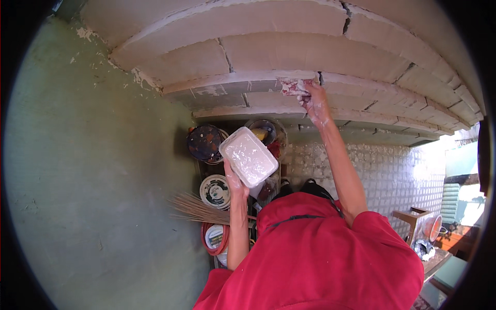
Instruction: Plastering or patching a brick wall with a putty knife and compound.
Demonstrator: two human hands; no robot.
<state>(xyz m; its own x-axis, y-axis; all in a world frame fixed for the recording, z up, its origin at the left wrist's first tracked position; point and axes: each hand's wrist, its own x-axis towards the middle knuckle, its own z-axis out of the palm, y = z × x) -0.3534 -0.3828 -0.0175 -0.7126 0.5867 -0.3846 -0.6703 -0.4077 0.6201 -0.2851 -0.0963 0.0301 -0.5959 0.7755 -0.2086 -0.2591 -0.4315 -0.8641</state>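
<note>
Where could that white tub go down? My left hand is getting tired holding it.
The patterned floor between the block wall and the red shirt looks bare. Below the left hand and white tub it is crowded: lidded buckets, a broom, a cable coil.

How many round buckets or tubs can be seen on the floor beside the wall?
4: a dark-lidded bucket, a clear tub beside it, a white-lidded bucket below, another inside an orange hose coil. More may be hidden.

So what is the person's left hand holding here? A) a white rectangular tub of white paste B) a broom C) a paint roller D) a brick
A: the left hand grips a white rectangular tub filled with white paste, while the right hand presses a stained rag against the block wall.
</note>
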